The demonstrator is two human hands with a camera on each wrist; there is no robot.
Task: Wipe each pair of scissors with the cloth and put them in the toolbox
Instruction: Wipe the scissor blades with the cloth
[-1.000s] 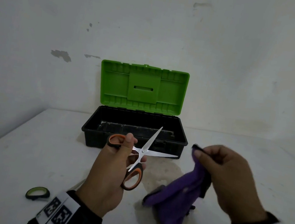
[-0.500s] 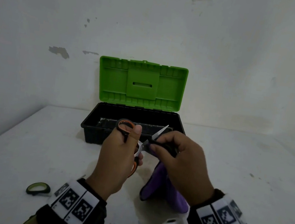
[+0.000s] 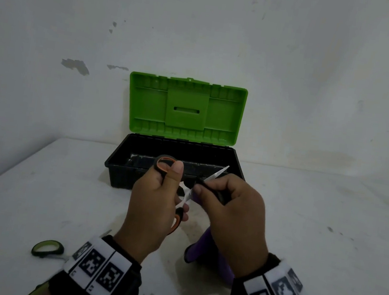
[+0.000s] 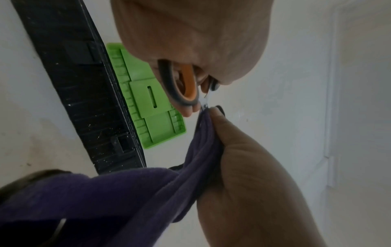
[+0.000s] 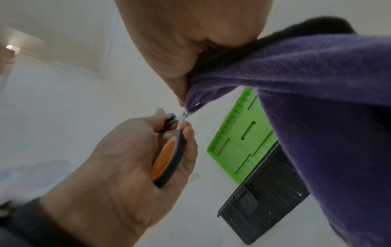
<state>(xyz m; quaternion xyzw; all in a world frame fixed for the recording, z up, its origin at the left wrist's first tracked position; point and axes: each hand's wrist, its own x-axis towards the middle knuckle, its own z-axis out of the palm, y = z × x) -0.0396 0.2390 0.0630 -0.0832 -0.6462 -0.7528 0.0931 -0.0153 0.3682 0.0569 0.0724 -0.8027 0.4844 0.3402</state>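
My left hand (image 3: 155,207) grips the orange-and-black handles of a pair of scissors (image 3: 180,216), blades spread, one silver blade tip (image 3: 221,172) pointing up-right over the toolbox. My right hand (image 3: 227,212) pinches the purple cloth (image 3: 201,251) around a blade near the pivot. The left wrist view shows the orange handle loop (image 4: 186,86) in my left hand (image 4: 190,41) and the cloth (image 4: 203,133) pinched on the blade. The right wrist view shows the cloth (image 5: 317,100) draped from my right hand (image 5: 180,55). The black toolbox (image 3: 119,174) stands open behind, green lid (image 3: 185,108) upright.
A green-and-black scissor handle (image 3: 48,248) lies on the white table (image 3: 33,187) at the lower left, partly hidden by my left wrist. The toolbox sits against the white wall. Bare table spreads left and right of the box.
My right hand has brought the cloth up from the table onto the scissor blade. Both hands have drawn together in front of the toolbox and moved little in the last half second.
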